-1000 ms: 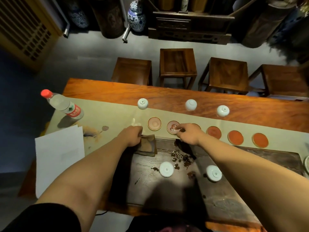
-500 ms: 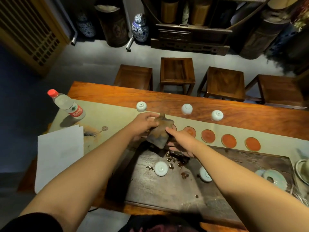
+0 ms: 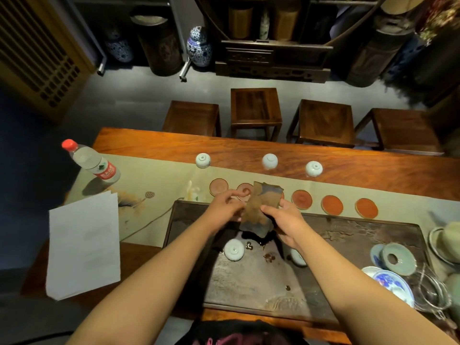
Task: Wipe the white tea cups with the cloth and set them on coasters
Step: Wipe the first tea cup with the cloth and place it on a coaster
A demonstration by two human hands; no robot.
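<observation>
Both my hands hold a brown cloth up over the far edge of the dark tea tray. My left hand grips its left side, my right hand its right side. Three white tea cups stand upside down on the far side of the table: one, a second, a third. Two more upturned cups sit on the tray: one below the cloth, another partly hidden by my right wrist. A row of round coasters lies on the beige runner; the cloth hides part of it.
A water bottle lies tilted at the table's left end, and a white sheet of paper hangs over the near left edge. Blue-patterned dishes and glassware crowd the tray's right end. Wooden stools stand beyond the table.
My left hand lifted the cloth from the tray's far edge, and my right hand left the coasters and took hold of it. Both hands now spread it between them.
</observation>
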